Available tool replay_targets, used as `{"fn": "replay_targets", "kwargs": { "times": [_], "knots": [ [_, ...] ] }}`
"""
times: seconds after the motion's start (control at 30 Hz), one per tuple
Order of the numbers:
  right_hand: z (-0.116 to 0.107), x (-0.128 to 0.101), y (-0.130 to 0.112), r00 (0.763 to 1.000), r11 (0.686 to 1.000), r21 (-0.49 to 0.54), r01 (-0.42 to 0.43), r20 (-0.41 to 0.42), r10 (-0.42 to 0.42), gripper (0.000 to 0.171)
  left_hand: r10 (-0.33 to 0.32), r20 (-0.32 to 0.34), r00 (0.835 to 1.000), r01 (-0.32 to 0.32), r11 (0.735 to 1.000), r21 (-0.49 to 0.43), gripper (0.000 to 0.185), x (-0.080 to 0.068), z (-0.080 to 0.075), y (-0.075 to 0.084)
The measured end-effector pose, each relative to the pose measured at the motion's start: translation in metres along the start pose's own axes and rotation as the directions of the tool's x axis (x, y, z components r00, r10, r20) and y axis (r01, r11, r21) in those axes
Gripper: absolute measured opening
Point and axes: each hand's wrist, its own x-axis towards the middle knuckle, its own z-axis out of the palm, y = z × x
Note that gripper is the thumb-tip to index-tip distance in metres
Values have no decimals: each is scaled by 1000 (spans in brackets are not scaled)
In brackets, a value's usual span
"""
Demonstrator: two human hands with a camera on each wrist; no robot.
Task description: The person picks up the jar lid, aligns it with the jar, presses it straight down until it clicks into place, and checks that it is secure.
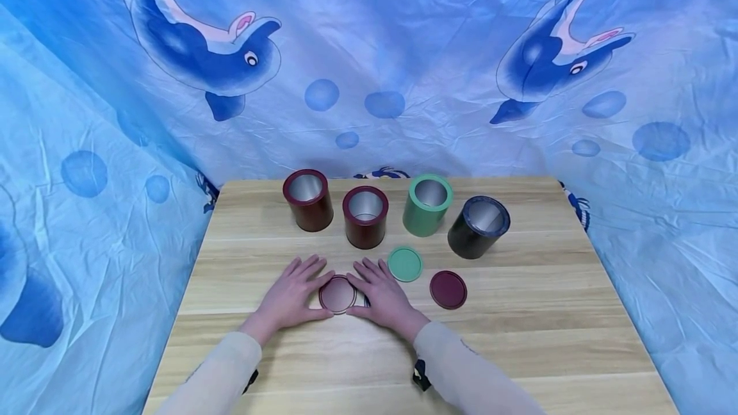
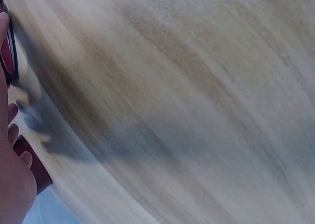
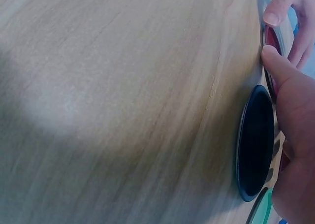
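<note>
While both your hands frame one red lid (image 1: 337, 294), count four lids and four cans in all. Take the green lid (image 1: 405, 264) as your mark: the framed red lid is to its left and nearer you. Your left hand (image 1: 296, 293) grasps that lid at its left rim with thumb and forefinger; your right hand (image 1: 385, 296) grasps its right rim the same way. Whether it is raised, you cannot tell.

Your one dark lid (image 3: 255, 145) is near the green lid on your side of it, mostly hidden under your right hand in the head view. Your second red lid (image 1: 448, 290) lies apart, right of the green lid and nearer you.

All four cans stand upright, uncovered, beyond the green lid: a far red can (image 1: 312, 210) and a near red can (image 1: 366, 226) to its left, one green can (image 1: 423, 218) slightly right, one dark can (image 1: 469, 239) farther right. Everything is on one table (image 1: 519, 338).
</note>
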Motion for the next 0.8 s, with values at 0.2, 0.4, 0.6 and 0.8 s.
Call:
{"fn": "replay_targets", "kwargs": {
  "times": [0.2,0.4,0.6,0.8],
  "knots": [
    [2,1,-1,1000,1000,-18,6,-17,-6,77,0,1,1000,0,1000,13,91,-2,0,0],
    [2,-1,-3,1000,1000,7,11,-28,-11,76,8,-26,1000,-8,1000,6,90,-4,-1,-1],
    [0,0,-5,999,1000,18,21,-31,-21,79,25,-33,999,-25,1000,18,87,-3,-2,-1],
    [-1,3,-9,999,998,60,14,-38,-12,79,26,-34,999,-25,999,25,86,-3,-2,0]
  ]
}}
